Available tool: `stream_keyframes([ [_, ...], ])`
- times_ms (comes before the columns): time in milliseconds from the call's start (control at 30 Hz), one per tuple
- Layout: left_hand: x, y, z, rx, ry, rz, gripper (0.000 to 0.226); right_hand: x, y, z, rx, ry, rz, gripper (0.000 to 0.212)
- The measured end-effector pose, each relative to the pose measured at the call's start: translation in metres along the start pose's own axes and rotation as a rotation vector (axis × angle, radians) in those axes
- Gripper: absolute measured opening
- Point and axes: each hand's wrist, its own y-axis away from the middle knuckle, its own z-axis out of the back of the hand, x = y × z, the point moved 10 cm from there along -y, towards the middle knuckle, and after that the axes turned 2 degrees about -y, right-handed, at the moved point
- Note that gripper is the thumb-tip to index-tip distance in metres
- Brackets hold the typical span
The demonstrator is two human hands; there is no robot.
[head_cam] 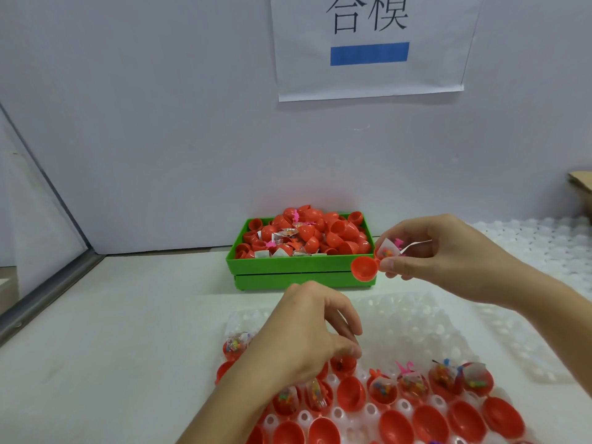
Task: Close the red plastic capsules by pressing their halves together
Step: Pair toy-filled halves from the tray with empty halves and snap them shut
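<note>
My right hand (439,254) holds an open red capsule (365,267) up above the table, its hinged halves apart and a small packet and pink toy (389,248) sticking out of the half in my fingers. My left hand (307,334) hovers over the clear plastic tray (413,318), fingertips pinched just above an open red capsule half (343,365). Several more red capsules stand in the tray: open ones with packets (411,382) in one row, closed ones (395,426) nearer me.
A green bin (298,270) heaped with loose red capsule halves and toy packets stands at the back by the white wall. More clear trays (531,238) lie at the right. A cardboard piece (581,184) is at the far right edge.
</note>
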Motion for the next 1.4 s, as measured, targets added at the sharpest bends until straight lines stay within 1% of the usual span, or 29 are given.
stream_keyframes([
  [67,0.001,0.0,-0.001,0.027,-0.005,0.0,0.017,0.0,0.0,0.001,-0.004,-0.003,0.0,0.009],
  [200,0.002,0.0,0.006,0.015,-0.051,-0.024,0.021,0.0,0.0,0.001,-0.004,0.004,-0.005,0.011],
  [333,0.0,0.001,-0.008,0.106,-0.038,-0.034,0.02,0.001,0.0,-0.002,0.008,-0.004,-0.003,0.01],
  [400,-0.001,0.001,-0.01,0.108,-0.058,-0.046,0.022,0.001,0.0,-0.003,0.016,0.0,-0.007,0.011],
  [500,-0.001,0.0,-0.001,0.034,-0.107,-0.049,0.034,0.001,0.0,-0.003,0.011,-0.008,-0.007,0.01],
  [633,0.001,0.001,0.011,-0.002,-0.094,-0.032,0.044,0.001,0.001,-0.003,0.015,-0.015,-0.002,0.009],
  [767,-0.003,0.002,0.032,-0.176,0.022,-0.038,0.068,0.006,0.001,-0.011,0.021,-0.065,0.01,0.01],
  [800,-0.005,0.002,0.034,-0.204,0.069,-0.057,0.068,0.008,0.002,-0.017,0.031,-0.094,0.016,0.01],
  [833,-0.008,0.002,0.034,-0.228,0.113,-0.082,0.062,0.011,0.002,-0.024,0.047,-0.122,0.027,0.01],
  [900,-0.011,0.003,0.038,-0.285,0.168,-0.122,0.041,0.016,0.003,-0.035,0.064,-0.172,0.048,0.01],
  [967,-0.01,0.005,0.043,-0.323,0.222,-0.139,0.026,0.017,0.005,-0.04,0.061,-0.233,0.048,0.013],
  [1067,-0.008,0.005,0.046,-0.32,0.324,-0.132,0.022,0.02,0.006,-0.041,0.06,-0.275,0.061,0.018],
  [1200,-0.006,0.004,0.047,-0.283,0.408,-0.122,0.019,0.022,0.006,-0.042,0.018,-0.311,0.056,0.023],
  [1333,-0.005,0.003,0.046,-0.259,0.546,-0.106,0.006,0.026,0.008,-0.041,-0.034,-0.263,0.087,0.028],
  [1400,-0.003,0.003,0.047,-0.285,0.569,-0.097,0.006,0.029,0.009,-0.042,-0.041,-0.253,0.109,0.029],
])
